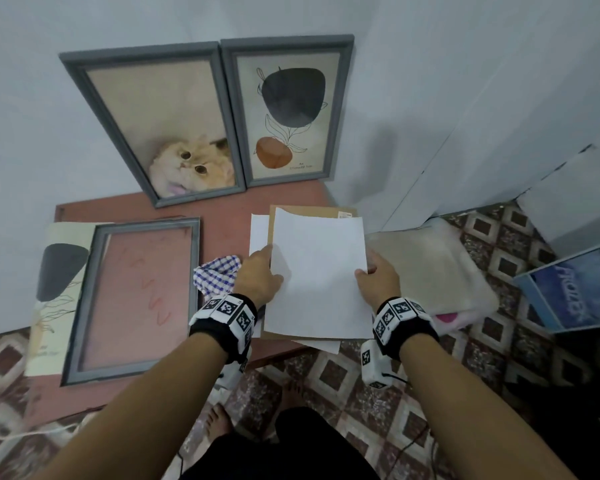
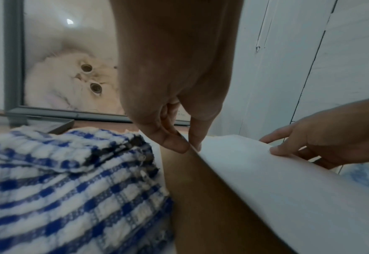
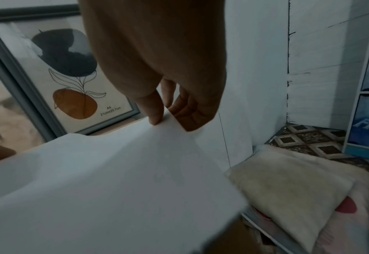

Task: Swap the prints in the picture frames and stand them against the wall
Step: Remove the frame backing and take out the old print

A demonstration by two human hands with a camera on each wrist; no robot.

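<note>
I hold a white sheet, a print seen from its blank back, above a brown backing board. My left hand pinches its left edge and my right hand pinches its right edge. Another white sheet lies under the board. Two grey frames lean on the wall: one with a cat print, one with an abstract plant print. An empty grey frame lies flat on the low red table, over part of a second abstract print.
A blue-checked cloth lies bunched by my left hand. A cream cushion lies right of the table on the patterned tile floor. A blue shelf unit stands at the far right. My bare feet are below the table edge.
</note>
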